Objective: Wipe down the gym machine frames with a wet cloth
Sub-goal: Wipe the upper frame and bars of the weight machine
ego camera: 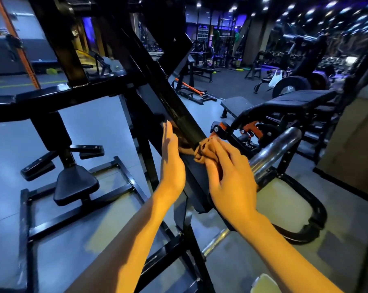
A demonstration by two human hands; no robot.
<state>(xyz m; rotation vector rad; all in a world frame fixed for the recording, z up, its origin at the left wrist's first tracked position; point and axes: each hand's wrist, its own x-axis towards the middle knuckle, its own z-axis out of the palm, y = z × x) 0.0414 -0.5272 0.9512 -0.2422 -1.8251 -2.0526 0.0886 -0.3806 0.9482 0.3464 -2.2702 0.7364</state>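
Where the black slanted frame beam runs down toward the viewer, 2 hands flank it; the right hand curls its fingers around a bunched brownish cloth, pressing it against the beam's right edge; the left hand stands edge-on with straight fingers held together, flat along the beam's left face; a chrome bar lies just right of the right hand; a black padded seat sits on the floor frame at lower left.
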